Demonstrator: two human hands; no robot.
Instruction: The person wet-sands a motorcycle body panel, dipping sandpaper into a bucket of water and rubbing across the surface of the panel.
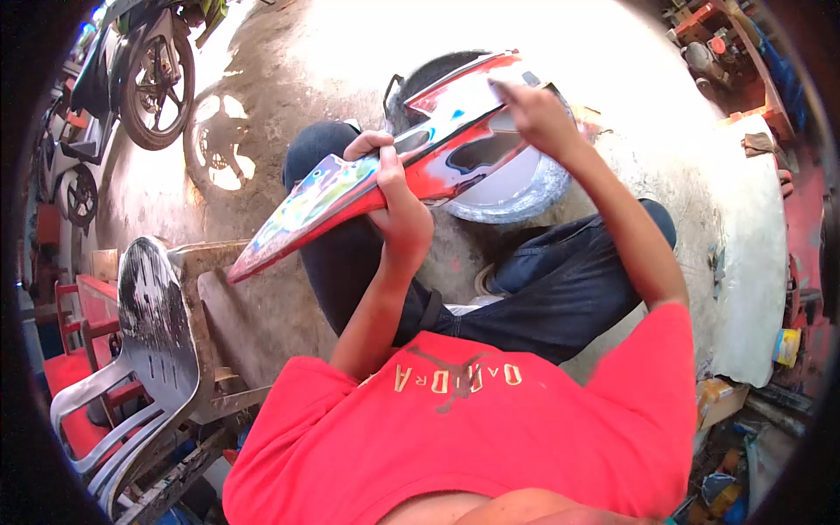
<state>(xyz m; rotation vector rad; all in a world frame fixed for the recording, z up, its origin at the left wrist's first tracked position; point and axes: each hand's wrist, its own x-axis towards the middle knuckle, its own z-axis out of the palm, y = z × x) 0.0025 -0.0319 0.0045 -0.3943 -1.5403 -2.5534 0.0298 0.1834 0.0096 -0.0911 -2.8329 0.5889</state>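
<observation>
A long, pointed motorcycle fairing panel [315, 197], red with white and patchy bare areas, is held tilted above my legs. My left hand [398, 197] is wrapped around its middle, with the thumb and fingers on either side of the edge. My right hand [541, 118] is closed at the panel's wider far end, fingertips pressed against the surface. Something small and dark shows at those fingertips, but I cannot make out what it is. Beneath the panel stands a round basin [516, 206] with a pale, whitish inside, partly hidden by the panel.
A black round container [429, 83] stands behind the panel. Motorcycles [149, 79] are parked at upper left. Stacked plastic chairs [162, 306] stand at left beside a wooden frame [232, 407]. A long pale board [744, 254] lies at right, near cluttered shelves.
</observation>
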